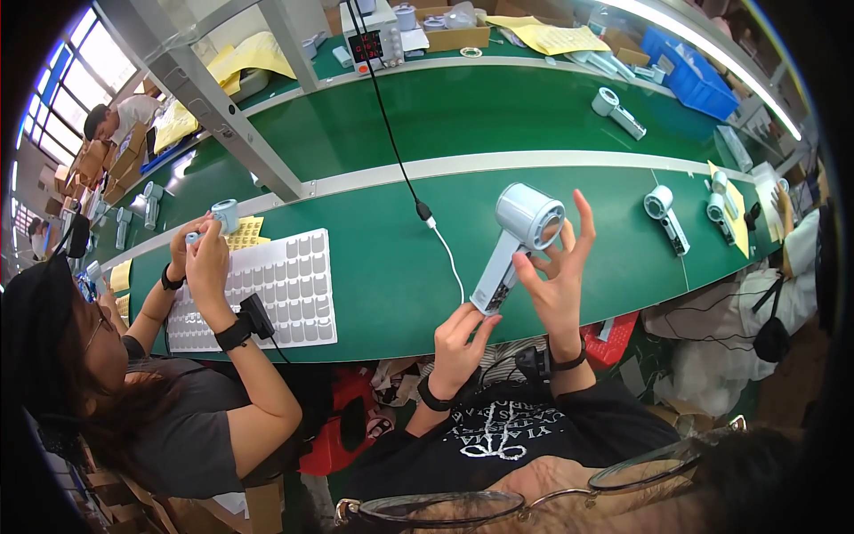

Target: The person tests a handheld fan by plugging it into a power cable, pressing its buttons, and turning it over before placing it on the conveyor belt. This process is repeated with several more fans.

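Fan (527, 215): one held | left hand (461, 347): pinching it | right hand (560, 285): half-spread | white cable (450, 258): one

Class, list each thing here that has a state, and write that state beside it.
Held fan, tilted, inner parts exposed near its lower end
Left hand, gripping the fan's lower end
Right hand, fingers spread
White cable, joined to black cord; lower connection unclear
Digital display, lit
Label sheet, lying flat
Fan at right, lying down, inner parts exposed
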Demonstrator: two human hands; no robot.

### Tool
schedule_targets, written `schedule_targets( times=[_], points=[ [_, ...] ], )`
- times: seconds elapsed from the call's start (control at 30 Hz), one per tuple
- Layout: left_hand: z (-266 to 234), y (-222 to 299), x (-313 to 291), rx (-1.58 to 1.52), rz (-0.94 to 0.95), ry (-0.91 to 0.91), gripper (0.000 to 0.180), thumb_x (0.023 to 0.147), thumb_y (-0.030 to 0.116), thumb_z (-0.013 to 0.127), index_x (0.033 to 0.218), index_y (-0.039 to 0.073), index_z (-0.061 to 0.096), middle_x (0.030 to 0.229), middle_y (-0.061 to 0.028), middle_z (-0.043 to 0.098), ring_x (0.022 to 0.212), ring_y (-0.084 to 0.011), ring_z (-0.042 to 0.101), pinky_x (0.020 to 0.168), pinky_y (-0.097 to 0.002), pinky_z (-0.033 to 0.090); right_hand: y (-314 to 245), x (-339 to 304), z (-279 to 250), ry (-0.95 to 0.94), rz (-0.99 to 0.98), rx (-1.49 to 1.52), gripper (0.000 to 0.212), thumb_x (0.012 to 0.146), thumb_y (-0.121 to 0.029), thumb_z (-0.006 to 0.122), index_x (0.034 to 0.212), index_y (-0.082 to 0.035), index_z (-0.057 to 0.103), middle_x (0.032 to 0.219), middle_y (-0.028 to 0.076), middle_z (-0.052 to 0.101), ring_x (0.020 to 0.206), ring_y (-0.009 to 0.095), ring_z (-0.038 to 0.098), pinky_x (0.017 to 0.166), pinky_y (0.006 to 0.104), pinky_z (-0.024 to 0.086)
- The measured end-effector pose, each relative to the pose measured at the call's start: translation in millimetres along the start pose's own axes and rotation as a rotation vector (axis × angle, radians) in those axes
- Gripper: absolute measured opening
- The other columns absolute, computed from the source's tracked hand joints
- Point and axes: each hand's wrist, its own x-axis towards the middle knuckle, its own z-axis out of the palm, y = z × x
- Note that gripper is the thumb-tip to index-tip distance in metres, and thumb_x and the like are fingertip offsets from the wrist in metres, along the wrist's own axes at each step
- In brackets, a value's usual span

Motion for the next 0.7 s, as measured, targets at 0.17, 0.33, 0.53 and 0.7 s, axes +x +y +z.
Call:
schedule_targets(
  times=[0.17, 0.33, 0.53, 0.7],
  points=[
    [8, -2, 0, 0.236, 0.049, -0.051, 0.009, 0.08, 0.004, 0.069, 0.084, -0.002, 0.063, 0.084, -0.0144, 0.063, 0.069, -0.03, 0.062, 0.059, -0.036, 0.049, 19, 8, -8, 0.045, -0.086, -0.202, 0.08, 0.078, 0.005, 0.07, 0.141, -0.008, 0.023, 0.131, 0.017, 0.041, 0.114, 0.026, 0.054, 0.083, 0.0299, 0.055],
    [2, 5, 4, 0.341, 0.159, 0.002, 0.01, 0.081, 0.004, 0.068, 0.085, -0.003, 0.063, 0.087, -0.0139, 0.065, 0.072, -0.0302, 0.063, 0.062, -0.0366, 0.051, 0, 29, -13, 0.446, -0.431, -0.122, 0.055, 0.084, 0.002, 0.066, 0.132, -0.004, 0.039, 0.129, 0.018, 0.047, 0.107, 0.027, 0.058, 0.089, 0.0342, 0.052],
    [-12, 10, 0, 0.291, 0.11, 0.064, 0.008, 0.081, 0.002, 0.069, 0.084, -0.002, 0.063, 0.087, -0.0133, 0.067, 0.071, -0.0279, 0.064, 0.062, -0.0336, 0.051, -15, 78, -113, -0.003, -0.043, 0.99, 0.051, 0.091, -0.006, 0.062, 0.134, -0.006, 0.035, 0.128, 0.019, 0.049, 0.105, 0.031, 0.06, 0.089, 0.0404, 0.053],
    [-15, -1, 8, 0.292, 0.084, 0.143, 0.009, 0.081, 0.002, 0.07, 0.083, -0.003, 0.063, 0.087, -0.0138, 0.067, 0.071, -0.0278, 0.065, 0.062, -0.0334, 0.051, -30, 110, -78, 0.184, -0.185, 0.468, 0.054, 0.089, -0.005, 0.064, 0.135, -0.01, 0.035, 0.12, 0.019, 0.055, 0.1, 0.031, 0.064, 0.081, 0.0397, 0.056]
  ],
)
